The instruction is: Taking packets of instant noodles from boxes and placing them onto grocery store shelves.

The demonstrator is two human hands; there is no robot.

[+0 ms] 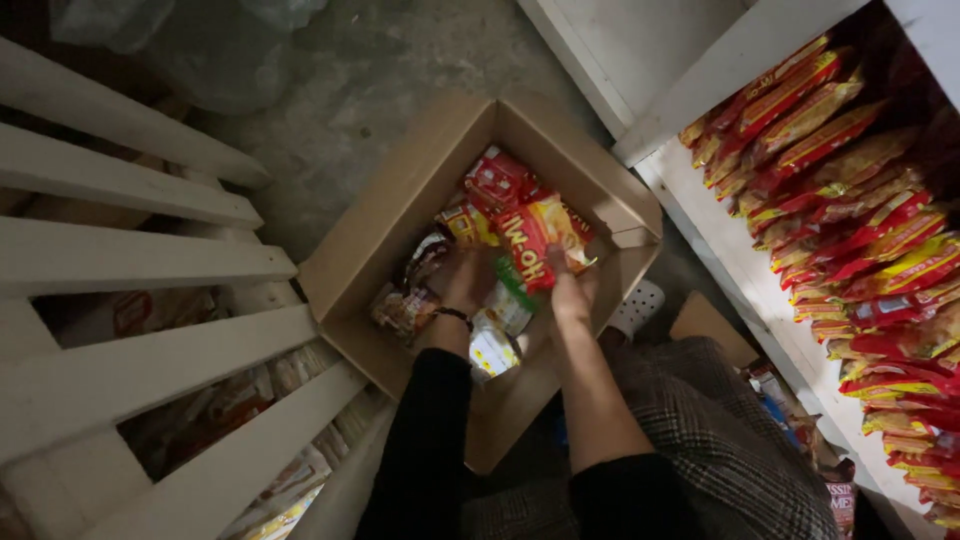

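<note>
Left hand (466, 285) reached down among packets (420, 290) in the box (380, 240), fingers hidden so grip unclear, right hand (572, 290) grasped a red-yellow pack (535, 238) above the box; likely unpacking, lift toward shelf (700, 200) plausible next.

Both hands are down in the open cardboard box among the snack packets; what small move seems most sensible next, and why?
Probably lift the red and yellow packet clear of the cardboard box. The right hand already grips its lower end, while the left hand rests on the loose packets beside it. The white shelf to the right already holds rows of similar packets, so it seems the likely destination.
</note>
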